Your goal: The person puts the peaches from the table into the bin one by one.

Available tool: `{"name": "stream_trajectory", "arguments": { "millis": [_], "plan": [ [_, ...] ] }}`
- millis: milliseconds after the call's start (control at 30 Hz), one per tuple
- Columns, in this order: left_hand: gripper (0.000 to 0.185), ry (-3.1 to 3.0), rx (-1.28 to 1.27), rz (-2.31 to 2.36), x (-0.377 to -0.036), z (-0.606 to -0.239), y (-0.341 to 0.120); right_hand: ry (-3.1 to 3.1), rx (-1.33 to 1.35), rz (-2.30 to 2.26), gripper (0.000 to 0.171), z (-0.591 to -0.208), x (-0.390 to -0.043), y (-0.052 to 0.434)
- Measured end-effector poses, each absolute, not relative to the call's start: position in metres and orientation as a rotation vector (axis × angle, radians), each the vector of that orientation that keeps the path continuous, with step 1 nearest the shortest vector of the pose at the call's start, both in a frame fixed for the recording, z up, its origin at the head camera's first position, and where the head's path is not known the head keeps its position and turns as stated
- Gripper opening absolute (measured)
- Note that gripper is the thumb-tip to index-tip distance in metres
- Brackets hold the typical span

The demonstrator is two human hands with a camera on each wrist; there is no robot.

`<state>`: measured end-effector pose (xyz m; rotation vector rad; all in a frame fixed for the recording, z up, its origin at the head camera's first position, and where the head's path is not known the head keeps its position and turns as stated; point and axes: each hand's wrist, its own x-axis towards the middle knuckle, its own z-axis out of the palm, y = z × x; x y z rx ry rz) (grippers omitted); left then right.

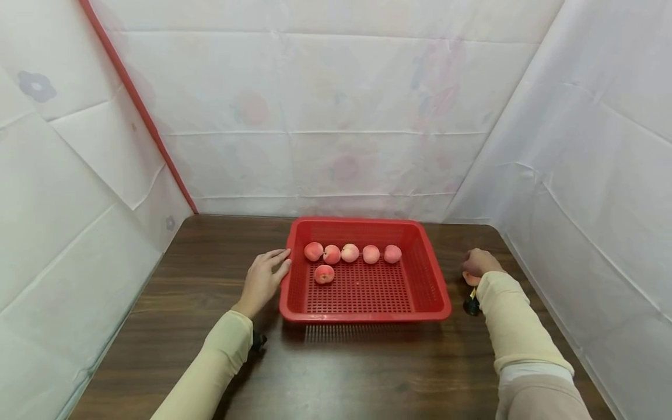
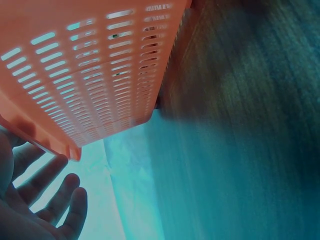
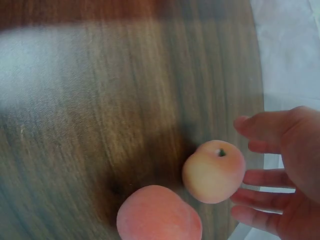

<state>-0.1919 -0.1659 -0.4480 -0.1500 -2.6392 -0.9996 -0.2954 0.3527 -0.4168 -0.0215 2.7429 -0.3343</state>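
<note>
Wood table (image 1: pixel 341 373) w/ red basket (image 1: pixel 427 274): L hand (image 1: pixel 265 277) flat on its left wall, R hand (image 3: pixel 285 170) right of basket, fingers spread, closing on loose peach (image 3: pixel 214 171); next likely grip, lift into basket.

The basket (image 1: pixel 440 291) was bright red, its floor and walls pierced with rows of small slots; in the left wrist view it read orange-pink. The six peaches (image 1: pixel 349 252) inside the basket were pale pink with rosier patches. Right of the basket, one peach (image 3: pixel 214 171) was creamy yellow-pink with a green stem spot, and the other peach (image 3: pixel 159 214) a deeper salmon pink. The table (image 1: pixel 210 245) under the basket was dark brown with wood grain. The sheets (image 1: pixel 336 116) behind the basket were white with faint pink and grey flower prints. Both sleeves (image 1: pixel 511 315) were pale yellow.
</note>
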Motion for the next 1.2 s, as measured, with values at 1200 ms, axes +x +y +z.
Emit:
{"name": "stream_trajectory", "arguments": {
  "millis": [1200],
  "plan": [
    [0.036, -2.629, -0.16, -0.993, -0.193, -0.449, -0.166, 2.708, 0.036, -0.261, 0.022, -0.425, -0.293, 0.363]
  ]
}}
